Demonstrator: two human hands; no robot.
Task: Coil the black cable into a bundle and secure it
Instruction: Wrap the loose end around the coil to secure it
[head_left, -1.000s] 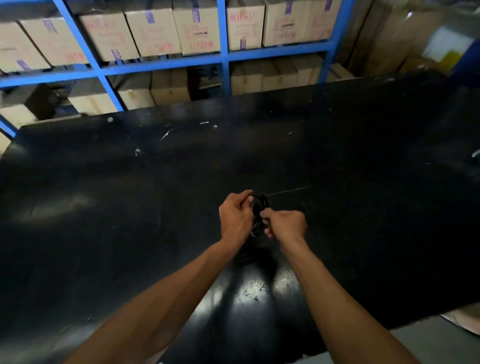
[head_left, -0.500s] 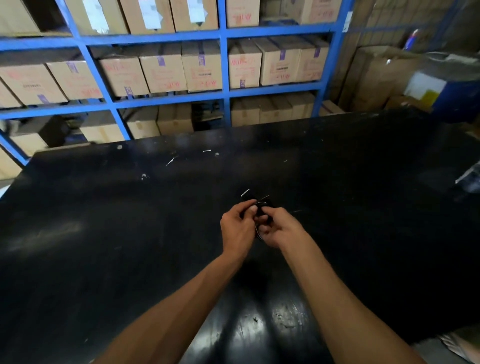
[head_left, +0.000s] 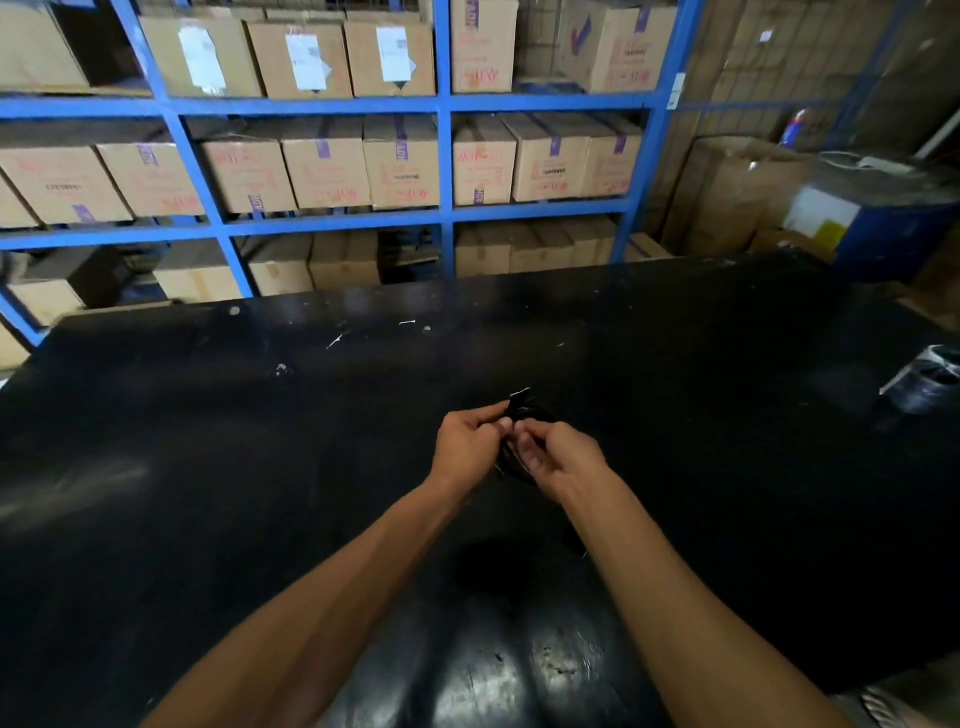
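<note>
Between the two hands, held a little above the dark table, sits the black cable (head_left: 522, 415), already gathered into a small tight bundle. Only part of it shows: a few dark loops between the fingers and a pale tip or tie end sticking up at the far side. Against the black surface its outline is hard to read, and whether a tie is already round it cannot be told.

It looks thin, light and limp, so I judge it will weigh almost nothing but want to spring open once pressure comes off the loops. The jacket is probably smooth and a little slippery. The sensible hold is a pinch straight across the stacked loops at one side of the coil, leaving the opposite side free for wrapping the loose end or a tie around the waist of the bundle.

The left hand (head_left: 467, 449) has its fingers curled closed, thumb and forefinger pinching the near left edge of the bundle. The right hand (head_left: 561, 457) is also closed around it, fingertips pressing the loops from the right and below. The two hands almost touch.

Beneath them the table (head_left: 208, 467) is black and glossy, with pale specks and scratches. Behind it stands blue shelving (head_left: 441, 213) stacked with cardboard boxes (head_left: 400, 161), well apart from the work.
</note>
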